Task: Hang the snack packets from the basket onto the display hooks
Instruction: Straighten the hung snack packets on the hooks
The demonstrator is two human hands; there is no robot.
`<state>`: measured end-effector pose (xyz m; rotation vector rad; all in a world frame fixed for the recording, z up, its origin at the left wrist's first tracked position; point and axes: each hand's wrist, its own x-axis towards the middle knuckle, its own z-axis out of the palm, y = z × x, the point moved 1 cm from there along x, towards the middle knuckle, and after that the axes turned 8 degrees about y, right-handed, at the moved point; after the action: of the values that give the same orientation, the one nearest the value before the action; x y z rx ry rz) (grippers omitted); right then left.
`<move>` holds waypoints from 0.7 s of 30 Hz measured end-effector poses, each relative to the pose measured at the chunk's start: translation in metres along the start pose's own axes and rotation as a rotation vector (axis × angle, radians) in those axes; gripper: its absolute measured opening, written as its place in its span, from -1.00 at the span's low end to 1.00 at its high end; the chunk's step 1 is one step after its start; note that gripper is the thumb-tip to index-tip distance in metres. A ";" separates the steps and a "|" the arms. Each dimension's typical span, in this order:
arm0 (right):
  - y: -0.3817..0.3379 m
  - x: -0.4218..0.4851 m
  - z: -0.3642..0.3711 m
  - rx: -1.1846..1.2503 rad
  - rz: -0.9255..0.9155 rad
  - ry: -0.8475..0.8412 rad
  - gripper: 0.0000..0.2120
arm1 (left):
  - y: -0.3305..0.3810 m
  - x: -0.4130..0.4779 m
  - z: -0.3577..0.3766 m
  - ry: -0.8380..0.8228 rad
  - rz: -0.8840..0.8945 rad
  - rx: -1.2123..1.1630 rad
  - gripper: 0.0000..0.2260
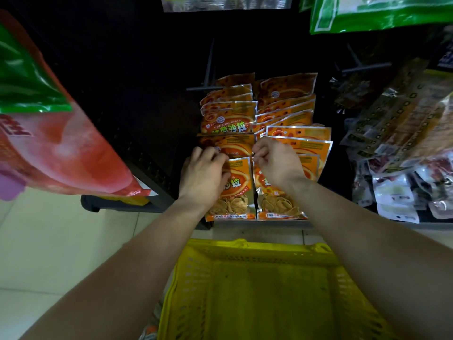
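Observation:
Two columns of orange snack packets hang on the dark display rack. My left hand (208, 173) grips the top of the front packet in the left column (232, 202). My right hand (277, 163) pinches the top of the front packet in the right column (277, 204). More orange packets (286, 109) hang behind them on the hooks, higher up. A bare hook (198, 89) juts out at the upper left of the columns. The yellow basket (247, 249) sits below my arms, and nothing shows inside it.
Large red and green bags (56, 133) hang close at the left. Green bags (380, 13) hang at the top right. Dark and pale packets (397, 143) crowd the right side. Pale floor tiles (49, 241) lie at the lower left.

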<state>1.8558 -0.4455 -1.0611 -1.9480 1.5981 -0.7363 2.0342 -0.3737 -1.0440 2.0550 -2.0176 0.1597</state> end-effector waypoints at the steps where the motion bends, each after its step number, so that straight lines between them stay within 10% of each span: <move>1: 0.000 0.002 0.000 0.004 0.013 0.000 -0.79 | 0.000 0.001 0.000 -0.001 -0.003 -0.001 -0.63; 21: 0.003 -0.003 -0.003 0.119 -0.035 -0.070 -0.62 | 0.004 0.032 0.007 0.029 -0.110 -0.046 -0.82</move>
<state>1.8511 -0.4430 -1.0619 -1.8995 1.4487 -0.7519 2.0309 -0.4067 -1.0425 2.1161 -1.8686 0.1206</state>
